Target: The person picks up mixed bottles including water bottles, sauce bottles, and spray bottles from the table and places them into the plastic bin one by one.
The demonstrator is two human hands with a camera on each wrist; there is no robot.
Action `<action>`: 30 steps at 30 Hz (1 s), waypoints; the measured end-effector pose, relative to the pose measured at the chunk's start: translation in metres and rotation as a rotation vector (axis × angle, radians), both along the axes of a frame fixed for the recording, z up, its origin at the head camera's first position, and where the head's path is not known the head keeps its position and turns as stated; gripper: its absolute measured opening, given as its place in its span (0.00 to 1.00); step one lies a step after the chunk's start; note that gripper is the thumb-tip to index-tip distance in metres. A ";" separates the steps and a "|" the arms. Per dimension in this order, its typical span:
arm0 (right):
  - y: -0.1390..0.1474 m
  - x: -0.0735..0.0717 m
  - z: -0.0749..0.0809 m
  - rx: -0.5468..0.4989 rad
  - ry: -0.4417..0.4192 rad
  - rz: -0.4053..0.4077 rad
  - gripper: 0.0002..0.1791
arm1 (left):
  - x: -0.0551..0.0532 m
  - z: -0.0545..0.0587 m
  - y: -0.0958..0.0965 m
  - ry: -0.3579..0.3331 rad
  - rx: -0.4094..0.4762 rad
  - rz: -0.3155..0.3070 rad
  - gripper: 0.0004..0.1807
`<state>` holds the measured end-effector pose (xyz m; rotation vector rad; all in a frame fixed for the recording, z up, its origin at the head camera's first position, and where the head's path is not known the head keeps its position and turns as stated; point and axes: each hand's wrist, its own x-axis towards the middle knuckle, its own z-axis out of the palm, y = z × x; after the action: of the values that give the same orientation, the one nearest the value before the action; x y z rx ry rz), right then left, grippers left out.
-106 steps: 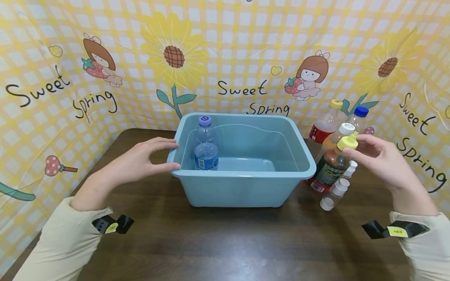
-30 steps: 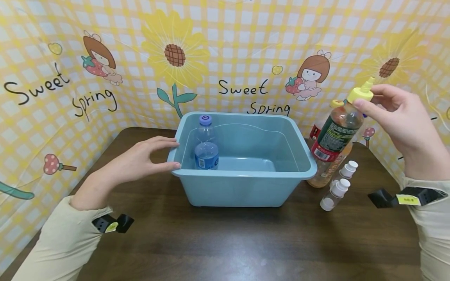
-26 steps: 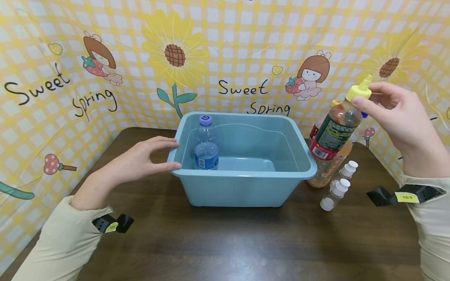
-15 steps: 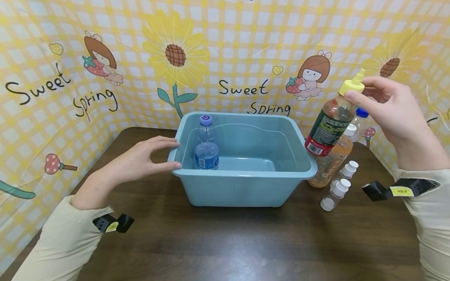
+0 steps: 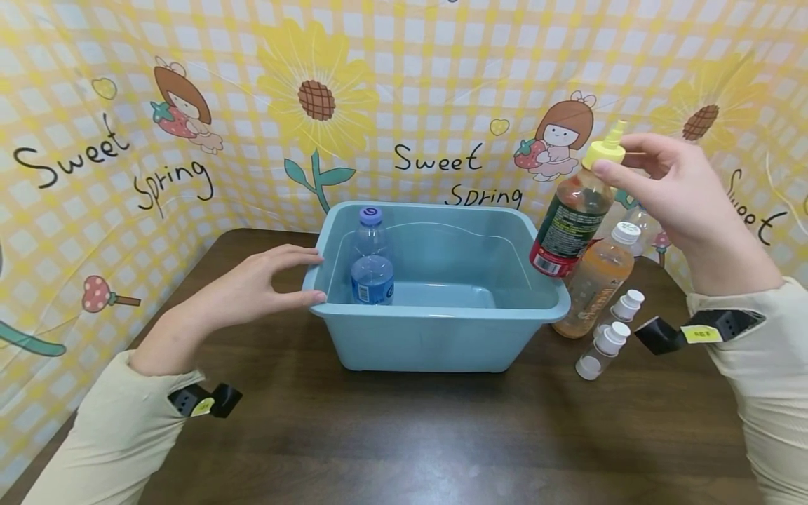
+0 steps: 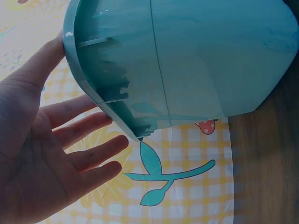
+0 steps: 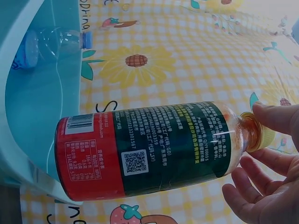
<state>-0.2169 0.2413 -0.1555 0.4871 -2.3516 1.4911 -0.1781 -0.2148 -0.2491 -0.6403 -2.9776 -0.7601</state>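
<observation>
My right hand (image 5: 669,189) pinches the yellow nozzle cap of a squeeze sauce bottle (image 5: 570,224) with a green and red label. The bottle tilts, its base overlapping the right rim of the blue plastic tub (image 5: 416,344) in the head view. From the right wrist view, thumb and fingertips meet the neck of the bottle (image 7: 154,149). At the tub's left rim, the fingers and thumb of my left hand (image 5: 252,284) touch the edge, loosely extended; the left wrist view shows them spread along the rim (image 6: 88,93). Inside the tub, a water bottle (image 5: 372,259) with a purple cap stands on the left.
Right of the tub stand an orange drink bottle (image 5: 596,287) with a white cap and two small clear bottles with white caps, the front one (image 5: 602,351) nearest. Behind them a clear bottle (image 5: 644,228) is partly hidden. A patterned cloth (image 5: 435,91) hangs behind the dark table (image 5: 404,435).
My right hand gripped the sauce bottle by its cap, lifted it from among the other bottles, and has moved it left to the tub's right rim. My left hand stays at the left rim.
</observation>
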 end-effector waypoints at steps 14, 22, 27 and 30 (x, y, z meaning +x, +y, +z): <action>-0.016 -0.011 -0.003 0.096 -0.044 -0.028 0.12 | 0.000 0.000 0.000 -0.002 0.000 0.001 0.36; -0.022 -0.016 -0.005 0.153 -0.076 -0.056 0.16 | 0.000 0.001 0.000 -0.003 0.002 -0.002 0.36; -0.026 -0.018 -0.005 0.157 -0.084 -0.047 0.15 | 0.000 0.001 0.000 -0.005 0.001 0.001 0.36; -0.028 -0.020 -0.004 0.167 -0.101 -0.048 0.15 | -0.001 0.000 0.000 -0.004 0.000 0.001 0.36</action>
<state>-0.2366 0.2135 -0.1595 0.3998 -2.5618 1.3337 -0.1786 -0.2147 -0.2487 -0.6378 -2.9815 -0.7628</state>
